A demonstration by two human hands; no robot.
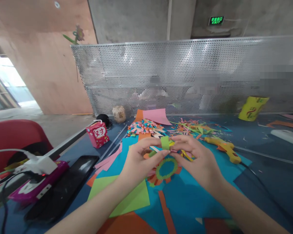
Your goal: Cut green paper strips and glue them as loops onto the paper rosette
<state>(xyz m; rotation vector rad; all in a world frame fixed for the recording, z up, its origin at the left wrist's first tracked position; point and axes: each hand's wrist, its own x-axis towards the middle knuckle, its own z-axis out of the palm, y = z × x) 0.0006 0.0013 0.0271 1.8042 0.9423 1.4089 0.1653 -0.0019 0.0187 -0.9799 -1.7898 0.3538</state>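
Between my two hands, a short strip of light green paper (pixel 165 143) is pinched in the fingertips. My left hand (pixel 144 156) grips its left side with thumb and forefinger. From the other side, my right hand (pixel 197 159) is closed on its edge. Just below lies a paper ring (pixel 166 169) with a green inner band and orange petal-like tabs, resting on blue paper sheets (pixel 188 198). Yellow and white paper strips show partly behind my fingers. A light green sheet (pixel 127 198) lies under my left forearm, and an orange strip (pixel 166 211) lies nearer me.
A yellow hot glue gun (pixel 223 148) with a black cord lies right. Paper scraps (pixel 195 126) and a multicoloured fringed paper piece (pixel 146 126) sit farther back. At left are a pink-red box (pixel 97 134), a black phone-like slab (pixel 63 188) and a purple power strip (pixel 39 182). A perforated metal screen (pixel 141 65) stands behind.
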